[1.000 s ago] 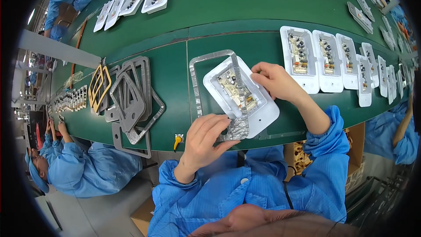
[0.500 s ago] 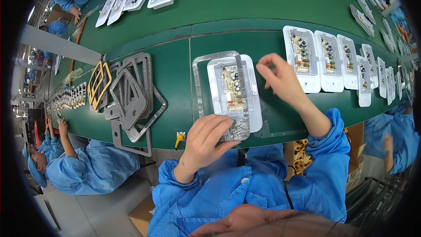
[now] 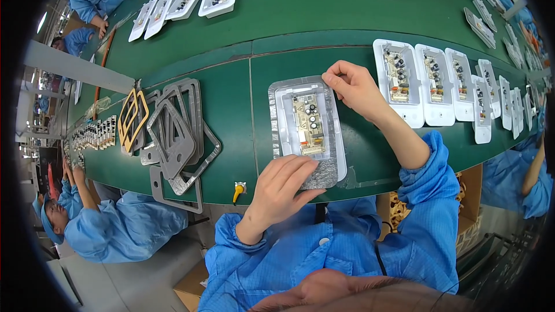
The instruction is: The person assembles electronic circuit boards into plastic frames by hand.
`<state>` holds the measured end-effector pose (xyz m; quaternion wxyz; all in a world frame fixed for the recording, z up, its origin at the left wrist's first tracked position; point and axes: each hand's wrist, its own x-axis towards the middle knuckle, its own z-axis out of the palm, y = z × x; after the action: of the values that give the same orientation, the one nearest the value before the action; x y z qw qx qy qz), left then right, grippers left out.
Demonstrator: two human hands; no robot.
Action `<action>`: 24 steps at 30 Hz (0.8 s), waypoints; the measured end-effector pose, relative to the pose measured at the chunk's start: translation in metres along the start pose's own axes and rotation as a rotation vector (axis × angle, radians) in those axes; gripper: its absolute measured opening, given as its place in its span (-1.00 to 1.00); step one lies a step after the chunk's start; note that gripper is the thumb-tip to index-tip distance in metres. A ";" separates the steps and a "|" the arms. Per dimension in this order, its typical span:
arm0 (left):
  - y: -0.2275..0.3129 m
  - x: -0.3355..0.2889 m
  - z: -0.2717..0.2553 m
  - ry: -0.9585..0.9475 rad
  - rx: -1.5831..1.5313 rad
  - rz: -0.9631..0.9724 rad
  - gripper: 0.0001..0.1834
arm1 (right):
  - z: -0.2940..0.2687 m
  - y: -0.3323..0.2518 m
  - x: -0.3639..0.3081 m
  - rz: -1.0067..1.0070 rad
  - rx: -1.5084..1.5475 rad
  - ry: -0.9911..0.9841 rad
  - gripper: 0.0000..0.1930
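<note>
In front of me a white plastic housing (image 3: 342,167) lies on the green bench. Inside it sits a circuit board (image 3: 307,122) with black capacitors. A foil-faced grey gasket frame (image 3: 325,174) rests over the housing, roughly lined up with its rim, and its opening leaves the board in sight. My left hand (image 3: 282,184) grips the wide near end of this frame, thumb at the near edge and fingers on top. At the far right corner, my right hand (image 3: 354,88) pinches the frame between thumb and forefinger.
Grey gasket frames (image 3: 174,133) lie piled at left beside tan-edged frames (image 3: 137,118) and small boards (image 3: 95,134). White housings with boards (image 3: 435,81) line the right. A yellow-handled item (image 3: 238,192) lies at the bench edge. A co-worker (image 3: 124,225) sits at left.
The gasket frame has shifted right and straightened over the housing. My right hand, which was apart from the frame, has moved left and taken hold of its far right corner.
</note>
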<state>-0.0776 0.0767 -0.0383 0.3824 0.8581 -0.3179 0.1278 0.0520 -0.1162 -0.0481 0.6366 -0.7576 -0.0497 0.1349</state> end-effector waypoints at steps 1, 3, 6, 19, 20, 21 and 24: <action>0.001 0.001 0.001 0.008 0.000 -0.004 -0.40 | 0.000 0.004 0.002 -0.071 -0.093 0.031 -0.86; 0.002 0.004 0.002 0.016 0.005 -0.004 -0.39 | 0.000 0.013 0.006 -0.149 -0.184 0.064 -0.85; 0.004 0.006 0.004 0.012 0.018 -0.023 -0.39 | 0.000 0.019 0.008 -0.313 -0.237 0.124 -0.84; 0.008 0.007 0.008 0.012 -0.002 -0.042 -0.40 | -0.001 0.014 0.004 -0.120 -0.203 0.067 -0.81; 0.008 0.007 0.009 0.015 -0.008 -0.049 -0.41 | -0.001 0.013 0.004 -0.116 -0.214 0.068 -0.81; 0.008 0.007 0.009 0.015 -0.010 -0.049 -0.41 | -0.001 0.012 0.004 -0.114 -0.215 0.069 -0.81; 0.009 0.009 0.011 0.008 -0.032 -0.046 -0.42 | -0.001 0.010 0.003 -0.084 -0.167 0.068 -0.80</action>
<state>-0.0765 0.0606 -0.0365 0.4003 0.8584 -0.2985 0.1174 0.0546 -0.1187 -0.0582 0.5778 -0.8094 -0.0707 0.0776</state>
